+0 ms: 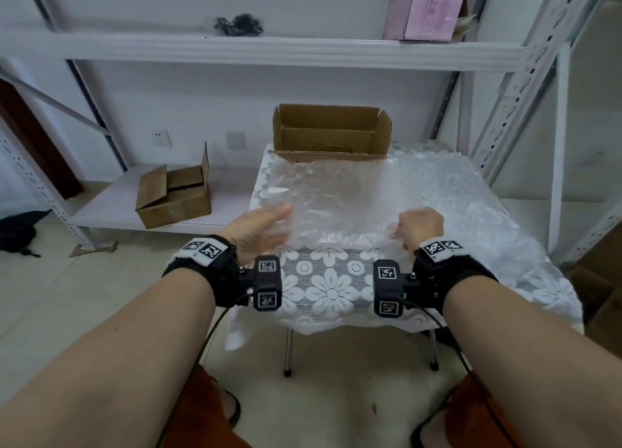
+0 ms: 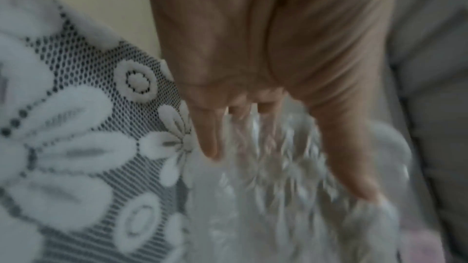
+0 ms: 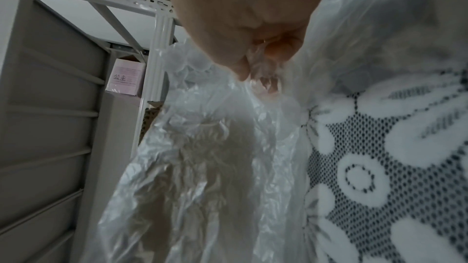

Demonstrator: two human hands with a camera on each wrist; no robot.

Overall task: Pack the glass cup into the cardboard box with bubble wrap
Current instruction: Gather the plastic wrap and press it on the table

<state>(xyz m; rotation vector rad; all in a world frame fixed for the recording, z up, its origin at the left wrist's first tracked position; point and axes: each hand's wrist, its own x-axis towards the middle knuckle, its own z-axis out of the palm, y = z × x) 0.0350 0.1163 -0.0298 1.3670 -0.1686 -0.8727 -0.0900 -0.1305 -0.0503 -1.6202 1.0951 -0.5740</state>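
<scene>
Our right hand (image 1: 420,227) pinches the bubble wrap (image 1: 336,198) in its fingers (image 3: 240,67). Our left hand (image 1: 259,227) lies flat on it, fingers straight. The cardboard box (image 1: 331,132) sits open just behind the wrap on the desk (image 1: 331,289).

A storeroom or packing area is suggested by white slotted-steel shelving (image 1: 255,51) set against a plain wall. Behind a small lace-covered counter (image 1: 333,292), an open carton (image 1: 173,195) is seen on the rack's low shelf, a pink box (image 1: 427,14) on the upper shelf.
</scene>
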